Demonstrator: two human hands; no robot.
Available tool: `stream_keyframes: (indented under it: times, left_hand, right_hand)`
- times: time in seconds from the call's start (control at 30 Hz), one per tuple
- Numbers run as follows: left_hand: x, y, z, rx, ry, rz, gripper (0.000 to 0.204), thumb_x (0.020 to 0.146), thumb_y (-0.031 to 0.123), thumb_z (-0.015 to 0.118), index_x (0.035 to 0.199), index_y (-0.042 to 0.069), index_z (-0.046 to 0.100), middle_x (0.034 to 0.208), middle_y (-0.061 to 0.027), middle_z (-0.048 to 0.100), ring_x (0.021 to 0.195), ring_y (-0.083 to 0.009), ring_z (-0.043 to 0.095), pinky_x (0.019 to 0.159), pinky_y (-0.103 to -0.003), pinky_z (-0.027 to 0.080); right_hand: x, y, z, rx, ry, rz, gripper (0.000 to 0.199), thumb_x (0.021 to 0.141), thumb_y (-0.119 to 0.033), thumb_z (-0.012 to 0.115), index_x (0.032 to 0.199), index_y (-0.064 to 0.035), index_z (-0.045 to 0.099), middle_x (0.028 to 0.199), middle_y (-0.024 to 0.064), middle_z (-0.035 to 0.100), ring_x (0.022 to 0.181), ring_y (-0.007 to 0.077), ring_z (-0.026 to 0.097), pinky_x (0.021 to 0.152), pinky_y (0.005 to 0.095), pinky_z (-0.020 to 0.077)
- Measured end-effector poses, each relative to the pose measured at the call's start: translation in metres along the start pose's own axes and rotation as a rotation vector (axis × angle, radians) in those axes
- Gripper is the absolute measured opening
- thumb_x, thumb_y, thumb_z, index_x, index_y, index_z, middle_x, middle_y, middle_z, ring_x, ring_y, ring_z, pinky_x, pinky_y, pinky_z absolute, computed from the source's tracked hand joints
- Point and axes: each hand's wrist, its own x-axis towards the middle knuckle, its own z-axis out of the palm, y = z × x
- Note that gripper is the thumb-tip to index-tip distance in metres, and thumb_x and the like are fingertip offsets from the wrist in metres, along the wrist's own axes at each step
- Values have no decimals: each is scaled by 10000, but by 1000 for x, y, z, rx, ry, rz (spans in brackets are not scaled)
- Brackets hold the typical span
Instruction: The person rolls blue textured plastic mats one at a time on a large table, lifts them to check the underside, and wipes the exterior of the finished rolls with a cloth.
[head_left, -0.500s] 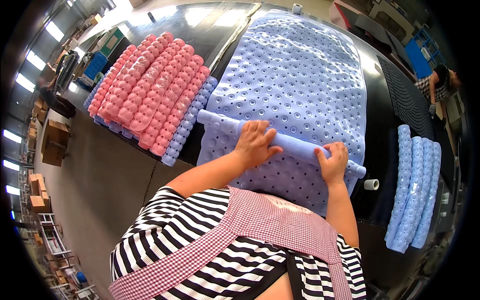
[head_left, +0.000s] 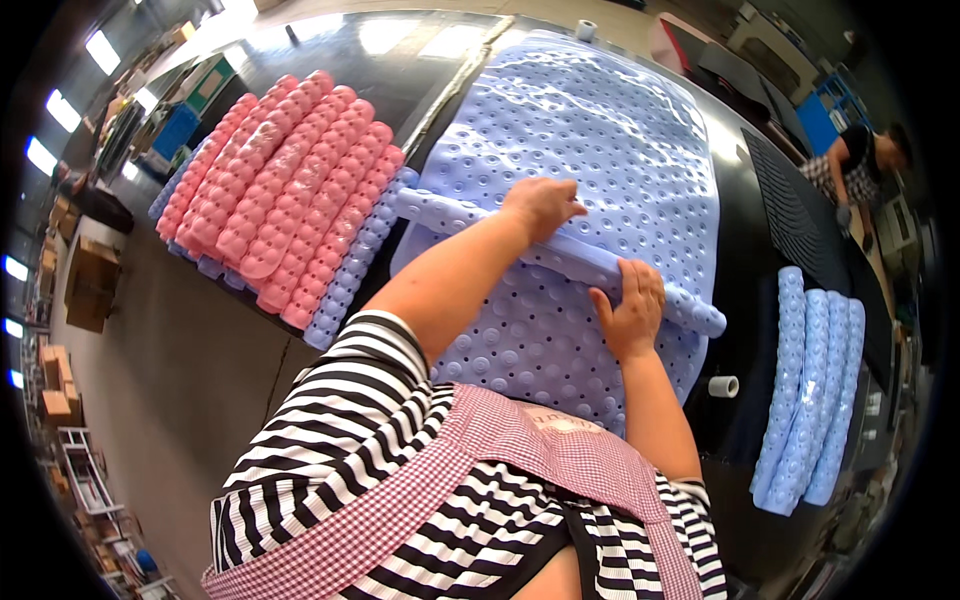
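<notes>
A blue bubble-textured bath mat [head_left: 600,130] lies spread on the dark table, with studs and small holes across it. Near me, a partly wound roll [head_left: 590,258] crosses it from side to side. More blue mat with round bumps [head_left: 520,335] lies on the near side of that roll. My right hand [head_left: 634,308] grips the roll toward its right end, fingers over the top and thumb on the near side. My left hand [head_left: 540,210] is over the far side of the roll, near its middle, its fingers loosely bent with nothing visible in them.
Pink rolled mats [head_left: 290,190] are stacked at the left with blue ones beside and under them. Several blue rolled mats [head_left: 810,390] lie at the right. A small white roll [head_left: 723,386] is close by. A person [head_left: 858,170] stands at the far right near a black ribbed mat [head_left: 795,210].
My left hand has left the roll's near side and reached forward and right over it. The roll has turned and moved slightly away from me; my right hand has stayed on it.
</notes>
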Motion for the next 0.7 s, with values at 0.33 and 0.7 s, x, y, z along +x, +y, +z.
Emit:
stream_keyframes:
  times: [0.33,0.7]
  left_hand:
    - [-59,-21,15,319,136,244,878,717,451,889,1426,77,530,1374,-96,540,1326,-305,465,1116,-494,354]
    - [-68,17,-20,427,146,353,614,692,368,907,1170,118,614,1091,-106,666,1055,-327,643,926,-466,493]
  right_hand:
    - [65,22,11,23,-384,55,851,662,-642,866,1257,-66,667,1281,142,654,1263,318,580,1073,459,435]
    - [63,20,-55,68,-287,-8,397,662,-221,855,995,-97,678,989,137,706,1004,342,667,895,449,508]
